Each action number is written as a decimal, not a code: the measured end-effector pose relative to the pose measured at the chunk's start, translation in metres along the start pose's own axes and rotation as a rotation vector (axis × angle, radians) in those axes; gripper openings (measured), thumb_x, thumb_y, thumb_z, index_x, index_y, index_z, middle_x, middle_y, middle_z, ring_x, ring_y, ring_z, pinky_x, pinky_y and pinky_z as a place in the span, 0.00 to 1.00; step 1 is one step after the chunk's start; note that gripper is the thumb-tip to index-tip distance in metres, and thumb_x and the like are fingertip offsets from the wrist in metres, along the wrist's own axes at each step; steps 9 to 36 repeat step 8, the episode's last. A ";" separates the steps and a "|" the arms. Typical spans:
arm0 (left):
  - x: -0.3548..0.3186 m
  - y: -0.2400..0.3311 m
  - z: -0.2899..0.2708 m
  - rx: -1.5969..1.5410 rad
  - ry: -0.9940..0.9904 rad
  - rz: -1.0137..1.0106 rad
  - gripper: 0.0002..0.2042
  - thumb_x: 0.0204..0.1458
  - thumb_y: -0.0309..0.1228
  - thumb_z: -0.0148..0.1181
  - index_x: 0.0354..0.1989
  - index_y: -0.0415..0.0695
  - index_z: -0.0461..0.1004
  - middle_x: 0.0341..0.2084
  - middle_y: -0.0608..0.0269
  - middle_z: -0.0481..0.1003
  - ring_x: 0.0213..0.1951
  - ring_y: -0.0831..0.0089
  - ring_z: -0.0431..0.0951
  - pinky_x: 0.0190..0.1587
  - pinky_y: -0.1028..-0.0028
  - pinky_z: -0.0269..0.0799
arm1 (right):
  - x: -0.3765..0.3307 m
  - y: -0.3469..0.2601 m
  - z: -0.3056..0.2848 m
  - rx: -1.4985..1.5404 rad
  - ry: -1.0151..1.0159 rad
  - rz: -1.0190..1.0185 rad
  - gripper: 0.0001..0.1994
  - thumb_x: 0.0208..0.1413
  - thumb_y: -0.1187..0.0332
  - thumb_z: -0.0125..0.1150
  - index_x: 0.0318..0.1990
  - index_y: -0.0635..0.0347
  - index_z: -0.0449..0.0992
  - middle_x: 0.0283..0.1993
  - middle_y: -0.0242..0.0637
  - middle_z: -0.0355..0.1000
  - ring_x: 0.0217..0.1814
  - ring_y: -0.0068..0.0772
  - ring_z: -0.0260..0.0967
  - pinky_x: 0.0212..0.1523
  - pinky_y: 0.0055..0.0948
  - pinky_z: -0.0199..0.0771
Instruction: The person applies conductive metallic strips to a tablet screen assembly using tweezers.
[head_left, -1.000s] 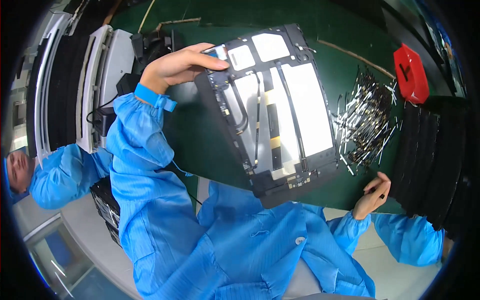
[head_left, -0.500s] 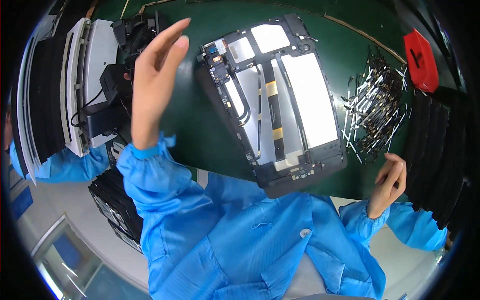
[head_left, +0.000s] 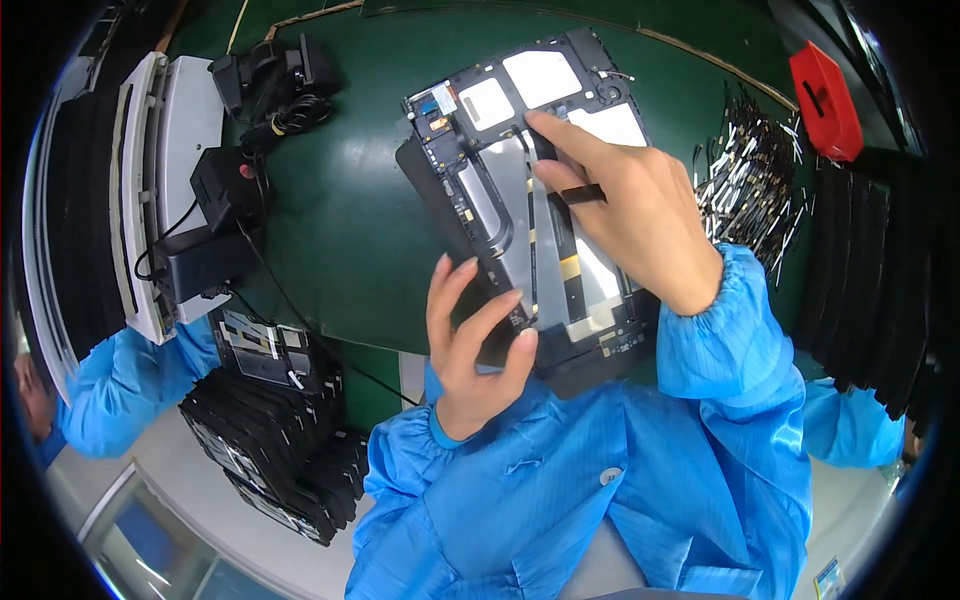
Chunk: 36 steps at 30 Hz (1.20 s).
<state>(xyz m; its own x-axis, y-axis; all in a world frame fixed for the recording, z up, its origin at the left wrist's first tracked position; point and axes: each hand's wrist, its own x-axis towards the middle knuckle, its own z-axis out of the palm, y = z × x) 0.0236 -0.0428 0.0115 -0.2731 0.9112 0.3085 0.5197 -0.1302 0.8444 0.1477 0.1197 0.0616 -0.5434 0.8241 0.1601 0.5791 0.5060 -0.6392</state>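
Note:
An opened tablet [head_left: 484, 206] lies tilted in front of me, its metal plates, circuit boards and flat ribbon cables exposed. My right hand [head_left: 640, 210] reaches over it from the right. Its index fingertip presses on the upper end of a thin black cable [head_left: 533, 215] with a whitish end, while the thumb rests a little below, apart from the index. A short black strip [head_left: 583, 194] crosses the thumb; whether it belongs to the wide ribbon [head_left: 571, 268] beneath, I cannot tell. At the lower left edge, my left hand [head_left: 475, 355] is open, fingers spread, tips at the frame.
A pile of thin black and white cables [head_left: 750, 185] lies right, with a red container [head_left: 826, 100] beyond. Stacked black panels [head_left: 860, 290] stand far right. Black adapters with cords [head_left: 190, 240] sit left, beside a white device [head_left: 190, 120]. More tablet parts [head_left: 270, 430] are stacked lower left.
My right hand has moved from beside the cable pile onto the tablet. My left hand has come down from the upper left to the tablet's lower left edge.

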 end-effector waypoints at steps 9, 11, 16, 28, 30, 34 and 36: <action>0.004 -0.013 -0.001 -0.074 0.054 -0.050 0.15 0.41 0.27 0.62 0.41 0.42 0.75 0.53 0.50 0.64 0.59 0.46 0.60 0.58 0.59 0.59 | -0.001 -0.006 -0.003 0.074 -0.185 0.081 0.18 0.52 0.69 0.59 0.52 0.54 0.72 0.30 0.48 0.75 0.32 0.44 0.75 0.33 0.34 0.73; 0.004 -0.013 -0.001 -0.074 0.054 -0.050 0.15 0.41 0.27 0.62 0.41 0.42 0.75 0.53 0.50 0.64 0.59 0.46 0.60 0.58 0.59 0.59 | -0.001 -0.006 -0.003 0.074 -0.185 0.081 0.18 0.52 0.69 0.59 0.52 0.54 0.72 0.30 0.48 0.75 0.32 0.44 0.75 0.33 0.34 0.73; 0.004 -0.013 -0.001 -0.074 0.054 -0.050 0.15 0.41 0.27 0.62 0.41 0.42 0.75 0.53 0.50 0.64 0.59 0.46 0.60 0.58 0.59 0.59 | -0.001 -0.006 -0.003 0.074 -0.185 0.081 0.18 0.52 0.69 0.59 0.52 0.54 0.72 0.30 0.48 0.75 0.32 0.44 0.75 0.33 0.34 0.73; 0.004 -0.013 -0.001 -0.074 0.054 -0.050 0.15 0.41 0.27 0.62 0.41 0.42 0.75 0.53 0.50 0.64 0.59 0.46 0.60 0.58 0.59 0.59 | -0.001 -0.006 -0.003 0.074 -0.185 0.081 0.18 0.52 0.69 0.59 0.52 0.54 0.72 0.30 0.48 0.75 0.32 0.44 0.75 0.33 0.34 0.73; 0.004 -0.013 -0.001 -0.074 0.054 -0.050 0.15 0.41 0.27 0.62 0.41 0.42 0.75 0.53 0.50 0.64 0.59 0.46 0.60 0.58 0.59 0.59 | -0.001 -0.006 -0.003 0.074 -0.185 0.081 0.18 0.52 0.69 0.59 0.52 0.54 0.72 0.30 0.48 0.75 0.32 0.44 0.75 0.33 0.34 0.73; 0.004 -0.013 -0.001 -0.074 0.054 -0.050 0.15 0.41 0.27 0.62 0.41 0.42 0.75 0.53 0.50 0.64 0.59 0.46 0.60 0.58 0.59 0.59 | -0.001 -0.006 -0.003 0.074 -0.185 0.081 0.18 0.52 0.69 0.59 0.52 0.54 0.72 0.30 0.48 0.75 0.32 0.44 0.75 0.33 0.34 0.73; 0.004 -0.013 -0.001 -0.074 0.054 -0.050 0.15 0.41 0.27 0.62 0.41 0.42 0.75 0.53 0.50 0.64 0.59 0.46 0.60 0.58 0.59 0.59 | -0.001 -0.006 -0.003 0.074 -0.185 0.081 0.18 0.52 0.69 0.59 0.52 0.54 0.72 0.30 0.48 0.75 0.32 0.44 0.75 0.33 0.34 0.73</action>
